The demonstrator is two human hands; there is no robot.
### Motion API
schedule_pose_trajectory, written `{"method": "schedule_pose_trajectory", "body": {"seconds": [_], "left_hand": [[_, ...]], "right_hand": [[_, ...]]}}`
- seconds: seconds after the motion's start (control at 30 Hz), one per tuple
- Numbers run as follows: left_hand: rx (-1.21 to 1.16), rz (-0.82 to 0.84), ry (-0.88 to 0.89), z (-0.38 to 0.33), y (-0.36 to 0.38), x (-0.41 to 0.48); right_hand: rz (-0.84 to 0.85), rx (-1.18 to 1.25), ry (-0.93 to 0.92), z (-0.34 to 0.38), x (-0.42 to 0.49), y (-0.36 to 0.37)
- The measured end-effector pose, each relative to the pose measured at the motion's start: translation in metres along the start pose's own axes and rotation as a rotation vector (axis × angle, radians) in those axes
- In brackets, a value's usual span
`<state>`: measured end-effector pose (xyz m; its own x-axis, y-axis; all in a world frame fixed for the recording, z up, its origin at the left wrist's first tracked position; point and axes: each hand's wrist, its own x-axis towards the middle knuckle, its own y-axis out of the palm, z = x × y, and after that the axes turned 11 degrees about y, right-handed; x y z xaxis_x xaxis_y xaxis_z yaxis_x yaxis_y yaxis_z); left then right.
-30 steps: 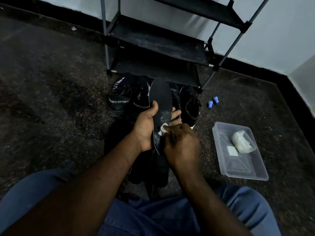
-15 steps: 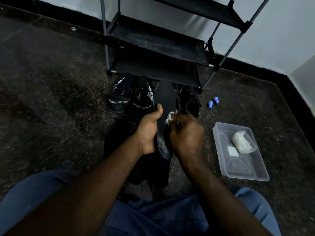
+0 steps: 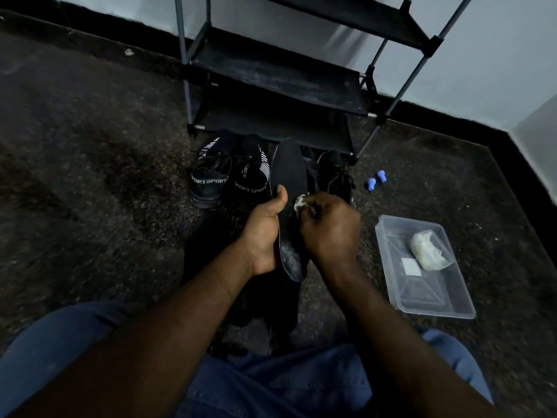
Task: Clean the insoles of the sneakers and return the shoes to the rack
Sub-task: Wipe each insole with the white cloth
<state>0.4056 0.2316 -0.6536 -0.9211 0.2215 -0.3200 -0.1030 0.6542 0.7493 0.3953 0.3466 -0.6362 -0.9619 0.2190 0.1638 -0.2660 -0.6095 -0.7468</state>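
Closest to the camera are knees in blue jeans [image 3: 271, 384], with both forearms reaching out over the floor [image 3: 90, 176]. The left hand [image 3: 260, 236] grips the insole [image 3: 289, 170] from its left side. The thumb lies across the top face and the fingers are curled behind, out of sight. The right hand [image 3: 330, 233] is bunched up, its fingertips pinching a small white wad [image 3: 299, 203] against the insole's middle. The insole stands nearly upright with its toe end up, and pale smears show on the heel end between the hands.

It looks light, thin and bendy, so it would likely flex under rubbing unless it is backed from behind, as the left fingers seem to be doing. A grip at the waist or heel, away from any damp patch, seems the safest hold. Dark shapes on the floor under the hands are too dim to identify.

To the right a clear tub [image 3: 422, 294] holds a whitish lump [image 3: 429, 251]. Beyond the hands, the sneakers [image 3: 211, 179] stand on the floor, toes toward the rack [image 3: 277, 76], with another black shoe [image 3: 334, 173] to the right of the insole. Two blue caps [image 3: 376, 181] lie near the rack's right foot. The rack shelves in view hold no shoes, so the return step has not been done.
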Motion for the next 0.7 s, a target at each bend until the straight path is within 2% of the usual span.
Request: {"method": "schedule_pose_trajectory", "body": {"seconds": [0.23, 0.33, 0.5, 0.7], "left_hand": [[-0.001, -0.043, -0.014, -0.006, -0.004, 0.004], [0.016, -0.058, 0.001, -0.003, -0.004, 0.004], [0.05, -0.028, 0.031, 0.003, -0.002, 0.002], [0.085, -0.031, 0.004, -0.002, -0.007, 0.007]], "right_hand": [[0.011, 0.097, -0.146, 0.006, -0.043, 0.007], [0.002, 0.079, -0.113, 0.002, -0.027, 0.007], [-0.019, 0.05, 0.061, 0.004, -0.002, 0.005], [0.038, 0.112, -0.016, 0.011, -0.026, 0.01]]}}
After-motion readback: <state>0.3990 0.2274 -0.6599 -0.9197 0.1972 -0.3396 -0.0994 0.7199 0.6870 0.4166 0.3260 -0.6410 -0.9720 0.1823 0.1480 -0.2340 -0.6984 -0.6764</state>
